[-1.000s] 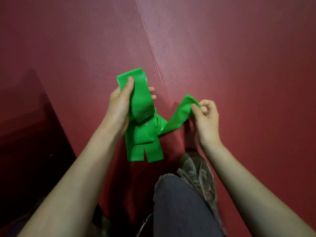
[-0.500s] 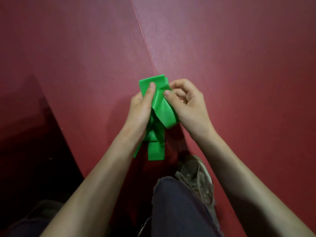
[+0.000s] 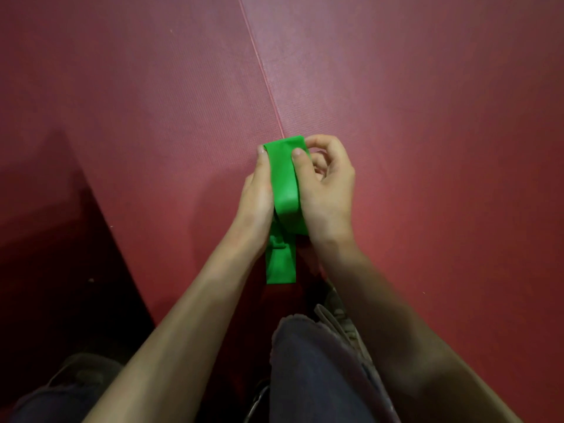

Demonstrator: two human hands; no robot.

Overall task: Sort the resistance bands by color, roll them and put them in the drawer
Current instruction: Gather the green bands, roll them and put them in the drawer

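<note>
Right hand has come in from the right, so both hands now clamp the folded green band together, left hand alongside, fingers closed on it above the red floor mat.

Red mat, grey shoe

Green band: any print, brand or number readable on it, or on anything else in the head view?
None readable.
Green band, held between the left hand and right hand: plain, no print on the side that shows.
Red mat: bare, no markings.
Shoe: too dim to tell.
</note>
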